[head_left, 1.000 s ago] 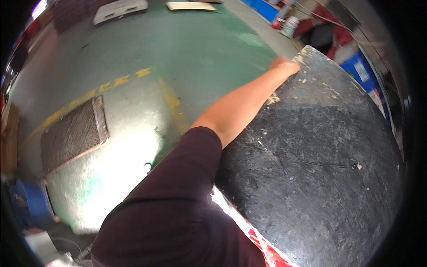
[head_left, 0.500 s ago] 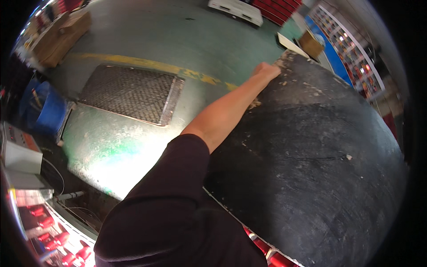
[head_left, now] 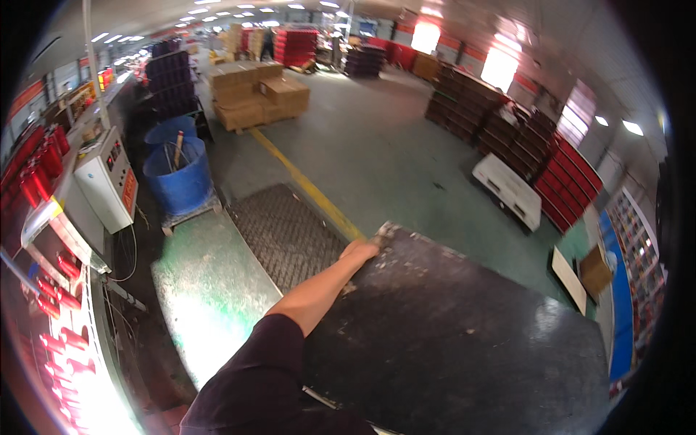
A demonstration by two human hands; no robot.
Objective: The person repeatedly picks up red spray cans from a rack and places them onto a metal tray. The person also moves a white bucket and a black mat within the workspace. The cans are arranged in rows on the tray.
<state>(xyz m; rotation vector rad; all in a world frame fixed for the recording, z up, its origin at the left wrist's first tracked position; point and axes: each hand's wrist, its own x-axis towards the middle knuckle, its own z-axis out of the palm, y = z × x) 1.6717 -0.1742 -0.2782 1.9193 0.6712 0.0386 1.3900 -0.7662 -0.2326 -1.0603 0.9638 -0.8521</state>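
Observation:
A large black board, scuffed and worn pale along its edges, spreads flat in front of me. My left hand is at its far left corner, closed over the edge, with the arm stretched out in a dark short sleeve. The fingertips are partly hidden at the edge. My right hand is out of view.
Left of the board are a ribbed mat, blue tubs, a control box and a line of shiny red parts. Cardboard boxes, a white slab and stacked red crates stand farther off.
My view has tilted up and swung, so the hall beyond now shows. The left hand still grips the board's edge near the same corner; the mat now lies closer to the board in view.

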